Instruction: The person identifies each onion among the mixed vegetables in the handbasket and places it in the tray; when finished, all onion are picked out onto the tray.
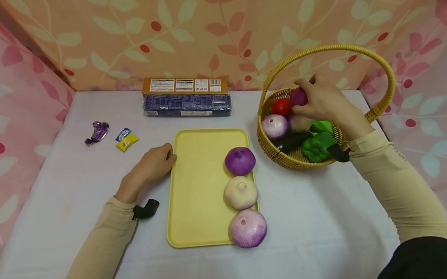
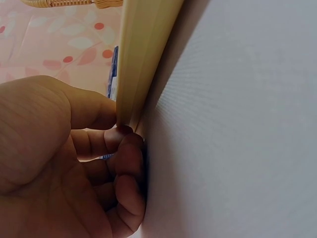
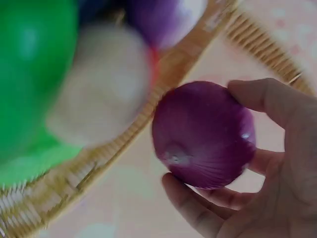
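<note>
My right hand [image 1: 320, 97] grips a dark purple onion [image 3: 203, 134] between thumb and fingers, above the far part of the wicker basket [image 1: 297, 163]. Below it in the basket are a red tomato [image 1: 281, 107], a pale purple onion [image 1: 275, 126], an eggplant [image 1: 292, 142] and a green bell pepper [image 1: 316, 148]. My left hand [image 1: 155, 163] pinches the left rim of the yellow tray [image 1: 199, 186], its thumb against the edge in the left wrist view. Along the tray's right side stand a purple onion [image 1: 240, 161], a whitish onion [image 1: 241, 192] and a light purple onion [image 1: 248, 228].
Behind the tray lie a dark blue package [image 1: 187, 105] and an orange-brown box [image 1: 185, 85]. Small wrapped candies lie at the left: a purple one [image 1: 97, 132] and a yellow one [image 1: 127, 142]. The basket's tall handle [image 1: 328, 48] arches over it. Patterned cloth walls surround the table.
</note>
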Motion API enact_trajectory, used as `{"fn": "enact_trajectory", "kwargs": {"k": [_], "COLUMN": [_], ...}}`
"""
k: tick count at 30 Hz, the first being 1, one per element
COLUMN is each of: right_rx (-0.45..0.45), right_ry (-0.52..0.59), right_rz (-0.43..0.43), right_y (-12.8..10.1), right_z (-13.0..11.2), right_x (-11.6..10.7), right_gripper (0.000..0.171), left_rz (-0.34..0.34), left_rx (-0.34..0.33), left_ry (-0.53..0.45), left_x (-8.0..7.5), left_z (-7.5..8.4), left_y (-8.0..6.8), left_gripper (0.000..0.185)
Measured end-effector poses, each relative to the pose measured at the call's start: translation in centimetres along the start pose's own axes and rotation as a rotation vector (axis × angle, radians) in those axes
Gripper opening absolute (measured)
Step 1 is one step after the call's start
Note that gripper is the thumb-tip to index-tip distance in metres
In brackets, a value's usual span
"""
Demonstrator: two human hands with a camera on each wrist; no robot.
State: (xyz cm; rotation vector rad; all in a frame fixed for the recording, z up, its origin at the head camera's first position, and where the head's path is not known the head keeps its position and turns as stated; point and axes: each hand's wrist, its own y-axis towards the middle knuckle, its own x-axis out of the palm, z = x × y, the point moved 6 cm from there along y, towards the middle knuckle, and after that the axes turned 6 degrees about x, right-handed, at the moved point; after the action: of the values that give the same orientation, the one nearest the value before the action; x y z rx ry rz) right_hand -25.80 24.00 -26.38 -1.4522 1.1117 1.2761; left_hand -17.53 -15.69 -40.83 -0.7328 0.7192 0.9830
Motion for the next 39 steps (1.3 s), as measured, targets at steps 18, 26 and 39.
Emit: {"fn": "enact_trajectory", "kwargs": {"k": [18,26,39], "right_rx": [-0.274,-0.156,-0.193], "right_ry": [0.267,0.176,0.011], "right_rz": [0.32,0.244,0.19], "right_y": [-5.6,-3.9,-3.1], "right_z": [-12.7,-14.5,-15.2], "right_x": [4.4,7.5,9.2], "right_gripper": [0.057,0.05,0.047], "left_rz": [-0.002,0.004,0.004], "left_rx": [0.002,0.006,-0.007], "left_ry": [-0.003,0.001,-0.003], "left_x": [-0.3,-0.2,-0.1], "left_z": [0.4,0.4,0.2], "left_y": [-0.2,-0.3,-0.2], "left_gripper": [0.015,0.015,0.016]}}
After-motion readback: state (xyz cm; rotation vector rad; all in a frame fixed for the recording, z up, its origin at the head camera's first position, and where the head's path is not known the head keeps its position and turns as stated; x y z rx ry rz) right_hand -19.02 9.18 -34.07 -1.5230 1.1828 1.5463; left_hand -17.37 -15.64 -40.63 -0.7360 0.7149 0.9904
